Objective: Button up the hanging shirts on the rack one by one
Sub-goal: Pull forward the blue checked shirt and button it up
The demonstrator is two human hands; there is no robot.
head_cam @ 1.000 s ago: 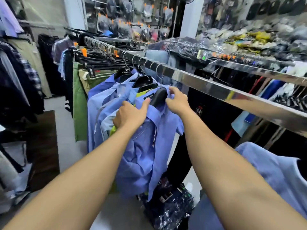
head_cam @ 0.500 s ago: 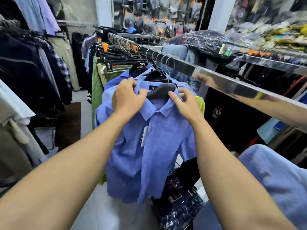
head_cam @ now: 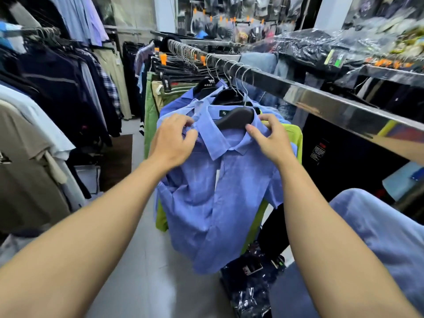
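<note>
Stage: early, I judge | blue shirt [head_cam: 220,191] on black hanger [head_cam: 236,118] below steel rail [head_cam: 321,97], placket open | left hand [head_cam: 172,141] pinches collar, right hand [head_cam: 273,138] grips other collar side | remaining: every button here; shirts behind it unclear.

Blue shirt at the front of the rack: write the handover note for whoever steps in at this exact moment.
Left hand: grips the blue shirt at its left collar.
Right hand: pinches the right collar beside the black hanger.
The shirt hangs from the steel rail, front facing the person, with more blue shirts behind it.
Done: shirt turned and squared up on its hanger.
Left: the placket looks open below the collar; button it, then the shirts behind.
</note>
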